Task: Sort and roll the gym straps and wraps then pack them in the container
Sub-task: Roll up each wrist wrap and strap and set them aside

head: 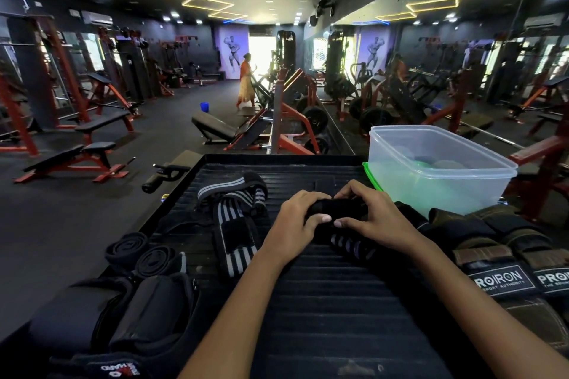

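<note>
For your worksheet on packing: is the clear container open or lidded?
Open. The container has no lid on its rim; a green lid lies under it.

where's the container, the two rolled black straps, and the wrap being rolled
container point(480, 144): head view, near rim
rolled straps point(144, 254): head view, the coils' near ends
wrap point(335, 209): head view, black roll between both hands

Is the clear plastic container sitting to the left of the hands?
No, the clear container stands at the far right of the black mat, beyond the right hand.
</note>
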